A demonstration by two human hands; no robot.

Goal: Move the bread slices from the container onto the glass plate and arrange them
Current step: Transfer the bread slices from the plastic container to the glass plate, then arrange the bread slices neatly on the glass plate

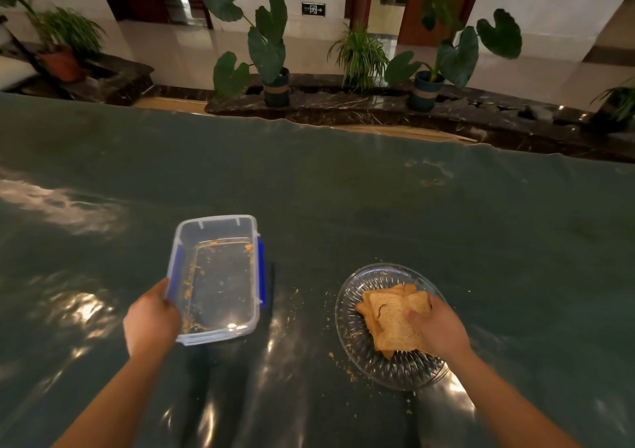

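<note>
Two hands: left hand fingers grip crumb-strewn container; right hand fingers press bread slices on glass plate; wall sign unreadable.

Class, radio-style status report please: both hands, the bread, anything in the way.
Left hand grips container rim; only crumbs inside. Right hand on bread slices, stacked on glass plate. Nothing in the way.

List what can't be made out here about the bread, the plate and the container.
- Slice count: the bread slices overlap on the glass plate; the right hand covers their near corner.
- Right grip: fingertips hidden, head view.
- Container: near-left corner behind the left hand.
- Wall sign: too small.
</note>
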